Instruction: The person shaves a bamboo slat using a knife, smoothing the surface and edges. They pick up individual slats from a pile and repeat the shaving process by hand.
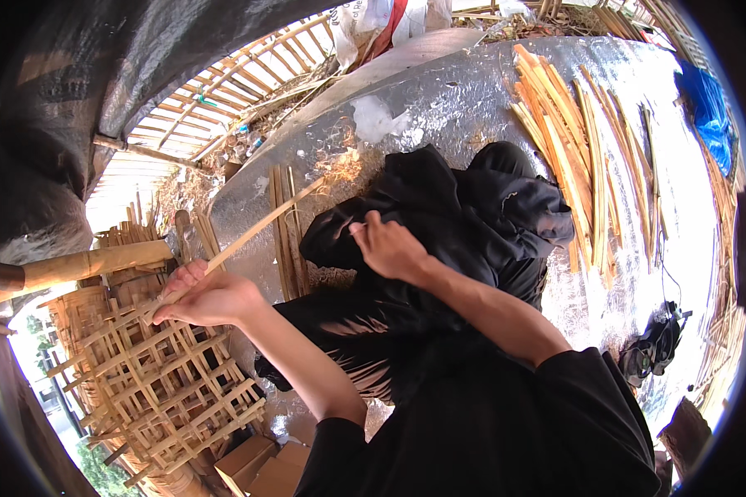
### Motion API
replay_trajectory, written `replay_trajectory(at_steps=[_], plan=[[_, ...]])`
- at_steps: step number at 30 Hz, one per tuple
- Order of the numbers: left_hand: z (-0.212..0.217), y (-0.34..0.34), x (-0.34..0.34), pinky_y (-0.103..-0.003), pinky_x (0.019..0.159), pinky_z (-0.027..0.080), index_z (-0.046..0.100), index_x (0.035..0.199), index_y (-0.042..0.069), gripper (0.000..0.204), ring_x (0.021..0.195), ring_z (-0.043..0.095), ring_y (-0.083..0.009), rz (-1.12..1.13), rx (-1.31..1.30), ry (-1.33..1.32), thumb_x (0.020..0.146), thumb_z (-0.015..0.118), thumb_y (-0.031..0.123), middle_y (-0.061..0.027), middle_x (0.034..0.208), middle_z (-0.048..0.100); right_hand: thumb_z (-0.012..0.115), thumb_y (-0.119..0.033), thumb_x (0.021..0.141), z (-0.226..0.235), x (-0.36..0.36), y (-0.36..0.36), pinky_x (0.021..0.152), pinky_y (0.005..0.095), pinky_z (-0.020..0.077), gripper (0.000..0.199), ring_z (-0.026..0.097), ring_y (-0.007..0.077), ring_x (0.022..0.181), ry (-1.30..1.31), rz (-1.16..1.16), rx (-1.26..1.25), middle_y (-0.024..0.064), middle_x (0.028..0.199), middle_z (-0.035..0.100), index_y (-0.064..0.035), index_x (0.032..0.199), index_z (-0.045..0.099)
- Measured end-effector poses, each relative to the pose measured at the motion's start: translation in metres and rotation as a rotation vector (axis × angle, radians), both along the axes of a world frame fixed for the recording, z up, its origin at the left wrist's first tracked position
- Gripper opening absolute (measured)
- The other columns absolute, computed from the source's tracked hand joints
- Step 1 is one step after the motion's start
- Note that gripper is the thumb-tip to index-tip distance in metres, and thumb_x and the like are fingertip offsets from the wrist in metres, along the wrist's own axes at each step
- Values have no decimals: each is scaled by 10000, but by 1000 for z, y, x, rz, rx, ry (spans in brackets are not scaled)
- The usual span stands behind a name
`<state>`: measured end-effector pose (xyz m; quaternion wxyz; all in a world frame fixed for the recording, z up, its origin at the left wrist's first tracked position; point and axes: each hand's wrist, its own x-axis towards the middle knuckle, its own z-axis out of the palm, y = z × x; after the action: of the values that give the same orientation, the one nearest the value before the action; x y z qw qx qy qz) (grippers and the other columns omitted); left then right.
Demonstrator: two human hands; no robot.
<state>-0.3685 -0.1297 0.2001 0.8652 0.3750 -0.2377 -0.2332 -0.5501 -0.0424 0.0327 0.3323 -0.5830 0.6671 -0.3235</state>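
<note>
Left hand [210, 301] with pale strip [264, 224], lettered white sack [351, 30] beyond

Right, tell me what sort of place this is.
Probably a bamboo-craft workspace: a long strip in the left hand, loose strips on a silvery sheet, and a crisscross lattice.

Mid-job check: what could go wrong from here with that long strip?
Splinters: bare fingers of the left hand hold the wooden strip, so a rough edge might prick them.

Loss of control: the grip is near one end and the right hand is off the strip, so the far end could swing.

Snagging: the near end appears close to the woven lattice and might catch in its gaps; I can't tell whether they touch.
</note>
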Motion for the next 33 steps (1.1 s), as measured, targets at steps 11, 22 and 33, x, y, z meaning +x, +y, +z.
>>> replay_trajectory(at_steps=[11,22,33], plan=[[-5,1,-39,-249,566,229,303,704,172,575,600,235,-93,-96,-55,-109,995,320,667,31,650,265,432,-419,1029,-8,-5,1,451,516,517,423,627,443,522,47,61,-38,254,584,600,-5,946,459],[-8,-9,-71,-246,542,216,256,684,168,593,557,219,-95,-134,-112,-257,996,317,668,35,608,240,422,-370,1042,-16,-6,-30,511,532,533,414,645,466,606,93,122,-101,263,629,616,34,966,472],[-4,-17,-26,-247,511,179,278,650,182,605,547,174,-92,32,-55,-118,975,387,681,53,613,230,448,-337,1036,-20,7,-22,507,525,528,382,661,457,648,109,97,-156,279,630,605,42,995,473]])
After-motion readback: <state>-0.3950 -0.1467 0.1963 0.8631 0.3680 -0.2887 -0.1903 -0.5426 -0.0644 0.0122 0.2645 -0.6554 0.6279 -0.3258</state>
